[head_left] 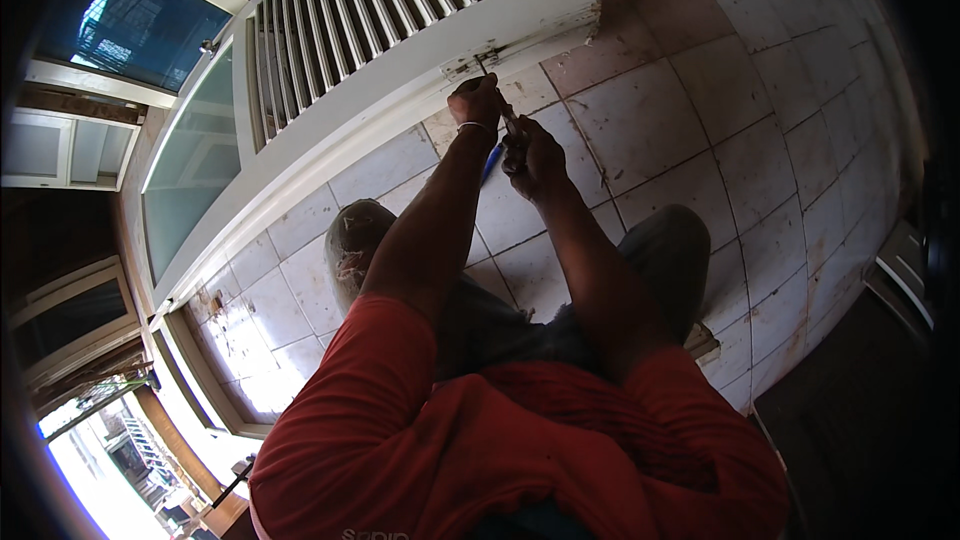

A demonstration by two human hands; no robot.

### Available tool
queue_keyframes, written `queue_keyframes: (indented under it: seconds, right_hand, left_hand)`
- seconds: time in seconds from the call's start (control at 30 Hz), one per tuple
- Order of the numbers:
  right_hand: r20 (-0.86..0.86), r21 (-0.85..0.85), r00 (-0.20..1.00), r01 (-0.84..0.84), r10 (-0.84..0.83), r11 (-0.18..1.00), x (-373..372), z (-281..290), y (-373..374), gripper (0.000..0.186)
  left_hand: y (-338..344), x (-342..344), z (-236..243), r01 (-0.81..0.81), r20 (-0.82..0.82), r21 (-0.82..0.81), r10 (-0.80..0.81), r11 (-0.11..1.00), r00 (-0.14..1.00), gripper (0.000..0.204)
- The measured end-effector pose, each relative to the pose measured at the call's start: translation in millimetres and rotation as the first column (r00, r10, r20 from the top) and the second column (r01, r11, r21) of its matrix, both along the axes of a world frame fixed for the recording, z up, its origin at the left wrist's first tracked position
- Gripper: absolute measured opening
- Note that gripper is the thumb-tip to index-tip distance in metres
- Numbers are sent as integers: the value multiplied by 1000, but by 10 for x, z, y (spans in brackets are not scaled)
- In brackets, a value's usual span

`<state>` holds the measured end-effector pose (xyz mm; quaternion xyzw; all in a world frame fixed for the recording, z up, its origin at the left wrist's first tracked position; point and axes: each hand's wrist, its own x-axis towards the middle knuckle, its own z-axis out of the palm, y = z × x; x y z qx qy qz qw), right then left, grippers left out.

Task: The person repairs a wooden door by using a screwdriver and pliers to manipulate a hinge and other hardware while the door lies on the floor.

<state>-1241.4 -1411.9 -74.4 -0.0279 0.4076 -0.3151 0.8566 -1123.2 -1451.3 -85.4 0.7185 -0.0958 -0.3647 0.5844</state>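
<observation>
A white louvred door (530,6) stands on its side across the top of the view, with a dark, chipped recess (472,62) in its near edge. My left hand (472,100) is closed near that recess around a thin tool (510,122), whose metal tip points at the recess. Just below and to the right, my right hand (538,155) is closed on the lower part of the tool or on something dark against it; its exact shape is unclear. A blue object (492,162) shows behind my hands, partly hidden by them.
My bent knees (678,250) are on either side over the tiled floor (730,180). A frosted glass panel (190,170) is at the left, with white-framed windows (130,20) beyond. A bright opening (90,470) shows a ladder outside at lower left.
</observation>
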Motion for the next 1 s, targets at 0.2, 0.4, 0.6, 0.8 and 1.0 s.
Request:
queue_keyframes:
  seconds: [0.2,0.4,0.6,0.8,1.0]
  right_hand:
    - [-137,-98,990,-49,35,994,85,-8,74,21]
    - [-216,-122,976,1,-28,993,125,-43,96,24]
    - [-257,-123,966,-9,-24,992,115,-40,83,25]
    - [-245,-131,968,13,-45,991,110,-67,67,25]
    - [-250,-167,966,21,-63,986,120,-100,65,25]
  left_hand:
    - [-9,119,-4,100,52,131,-108,986,993,21]
    - [-18,83,-23,74,-27,65,-73,995,997,20]
    - [-19,102,-117,84,98,99,-94,992,991,23]
    - [-30,86,-123,46,59,96,-52,994,997,25]
    - [-39,173,-132,133,165,119,-151,984,975,25]
